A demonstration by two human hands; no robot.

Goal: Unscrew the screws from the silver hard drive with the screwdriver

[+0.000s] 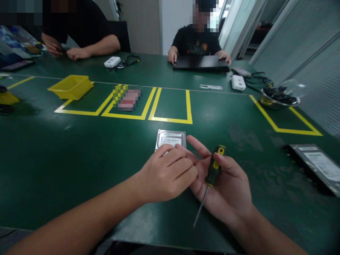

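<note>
My right hand is turned palm up, with a black and yellow screwdriver held under its thumb; the shaft points down toward me. Over the right palm and fingers lies my left hand, its fingers curled together at the right fingertips. Whatever those fingers pinch, if anything, is hidden. Just beyond both hands a small silver hard drive with a white label lies flat on the green table, its near part covered by the left hand.
A larger drive lies at the right. Farther off are a yellow tray, yellow tape outlines, a metal bowl of dark items, and white boxes with cables. Two people sit across the table, one holding a black laptop-like panel.
</note>
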